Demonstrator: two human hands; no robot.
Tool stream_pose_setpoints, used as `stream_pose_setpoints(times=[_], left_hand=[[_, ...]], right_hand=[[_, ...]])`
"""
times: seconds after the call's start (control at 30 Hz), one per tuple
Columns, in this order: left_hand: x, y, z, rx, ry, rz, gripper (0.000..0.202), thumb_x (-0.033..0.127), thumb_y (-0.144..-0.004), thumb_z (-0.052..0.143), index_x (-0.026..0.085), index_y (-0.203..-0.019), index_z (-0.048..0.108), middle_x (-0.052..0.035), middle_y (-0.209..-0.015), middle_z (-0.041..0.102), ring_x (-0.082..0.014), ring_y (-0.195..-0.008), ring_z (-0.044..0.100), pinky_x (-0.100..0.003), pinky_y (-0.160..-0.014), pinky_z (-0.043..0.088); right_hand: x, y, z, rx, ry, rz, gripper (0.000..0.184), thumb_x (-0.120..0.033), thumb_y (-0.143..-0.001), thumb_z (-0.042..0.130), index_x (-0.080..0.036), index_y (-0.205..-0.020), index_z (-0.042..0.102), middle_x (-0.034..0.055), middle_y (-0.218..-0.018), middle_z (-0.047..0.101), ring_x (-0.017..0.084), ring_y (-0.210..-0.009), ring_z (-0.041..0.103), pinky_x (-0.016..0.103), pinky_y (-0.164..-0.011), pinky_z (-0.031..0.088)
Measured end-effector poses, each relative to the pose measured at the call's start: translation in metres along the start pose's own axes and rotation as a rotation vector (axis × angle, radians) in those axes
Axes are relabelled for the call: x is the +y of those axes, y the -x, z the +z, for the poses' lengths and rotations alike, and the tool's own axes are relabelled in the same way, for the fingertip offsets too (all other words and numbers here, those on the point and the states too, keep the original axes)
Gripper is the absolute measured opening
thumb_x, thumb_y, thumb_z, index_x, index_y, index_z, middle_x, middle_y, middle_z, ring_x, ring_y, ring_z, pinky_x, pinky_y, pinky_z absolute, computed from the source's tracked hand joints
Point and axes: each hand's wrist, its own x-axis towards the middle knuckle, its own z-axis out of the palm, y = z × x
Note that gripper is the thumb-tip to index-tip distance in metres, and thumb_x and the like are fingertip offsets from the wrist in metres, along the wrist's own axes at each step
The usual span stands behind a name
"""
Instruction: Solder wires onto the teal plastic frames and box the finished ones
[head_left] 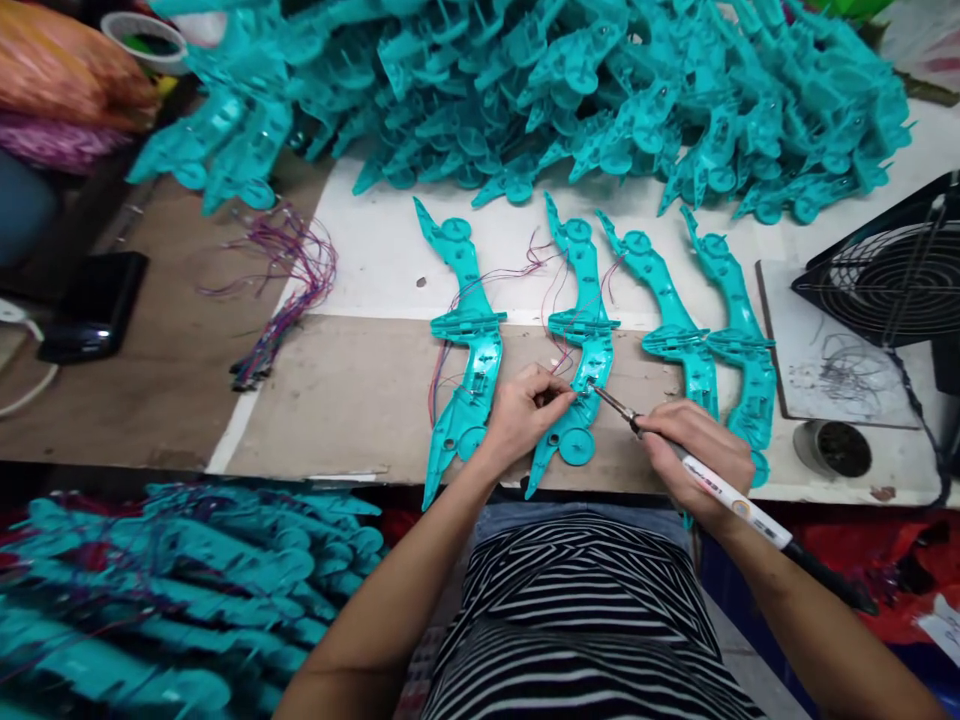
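Note:
My right hand (697,455) holds a soldering iron (739,500) by its white handle. The iron's metal tip rests on or just over the lower part of a teal plastic shell (598,360). Against that same shell, the fingers of my left hand (529,412) are pinched together; whatever is between them is too small to make out. Thin red and purple wires (555,283) trail around this shell. To its left lies a similar shell (480,370) with wires along it. Two more shells (660,290) (739,300) lie to the right, partly behind my right hand.
A large heap of teal shells (600,100) spans the back. Left are a wire bundle (292,270) and a black phone-like object (97,305). Right are a fan (892,265), a board with wire scraps (847,370) and a small round tin (832,448). More shells (187,590) lie below the table edge.

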Motion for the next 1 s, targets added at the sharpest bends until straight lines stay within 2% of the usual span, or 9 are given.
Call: stream_pose_setpoints(times=[0.2, 0.37, 0.7, 0.87, 1.0], left_hand=[[-0.0023, -0.0014, 0.0014, -0.004, -0.05, 0.009, 0.007, 0.021, -0.077, 0.07, 0.017, -0.072, 0.071, -0.0008, -0.07, 0.059, -0.0107, -0.06, 0.046, -0.024, -0.058, 0.038], [-0.0006, -0.0008, 0.002, -0.003, -0.051, 0.027, 0.008, 0.02, -0.078, 0.07, 0.017, -0.071, 0.071, -0.0007, -0.07, 0.057, -0.0111, -0.061, 0.046, -0.025, -0.059, 0.039], [-0.0018, -0.0009, 0.0034, 0.006, -0.071, 0.031, 0.008, 0.018, -0.079, 0.069, 0.017, -0.071, 0.07, -0.0009, -0.071, 0.058, -0.0119, -0.063, 0.047, -0.025, -0.061, 0.04], [-0.0017, -0.0013, 0.0036, 0.003, -0.057, 0.031, 0.007, 0.015, -0.078, 0.07, 0.017, -0.071, 0.071, -0.0005, -0.072, 0.058, -0.0117, -0.064, 0.048, -0.025, -0.061, 0.04], [-0.0005, -0.0014, 0.0033, 0.004, -0.045, 0.032, 0.007, 0.014, -0.077, 0.07, 0.016, -0.071, 0.071, -0.0001, -0.072, 0.058, -0.0111, -0.064, 0.048, -0.025, -0.061, 0.039]], right_hand=[[0.0017, 0.0092, 0.0029, -0.017, 0.016, 0.0, 0.023, -0.009, -0.084, 0.06, -0.023, -0.099, 0.073, 0.0035, -0.076, 0.068, 0.017, -0.07, 0.065, 0.032, -0.065, 0.054], [0.0034, 0.0093, 0.0032, -0.041, 0.013, -0.06, 0.023, -0.006, -0.083, 0.062, -0.02, -0.099, 0.071, 0.005, -0.077, 0.068, 0.017, -0.072, 0.064, 0.032, -0.065, 0.055], [0.0038, 0.0112, 0.0024, -0.074, 0.043, -0.066, 0.024, -0.01, -0.084, 0.061, -0.023, -0.1, 0.072, 0.0033, -0.075, 0.068, 0.017, -0.072, 0.065, 0.031, -0.065, 0.055], [0.0029, 0.0099, -0.0008, -0.01, 0.027, -0.033, 0.025, -0.009, -0.084, 0.061, -0.024, -0.1, 0.073, 0.0036, -0.076, 0.068, 0.018, -0.072, 0.065, 0.033, -0.065, 0.055], [0.0003, 0.0053, -0.0039, -0.009, 0.035, -0.024, 0.024, -0.009, -0.085, 0.062, -0.023, -0.1, 0.073, 0.0041, -0.077, 0.068, 0.018, -0.073, 0.066, 0.032, -0.066, 0.054]])
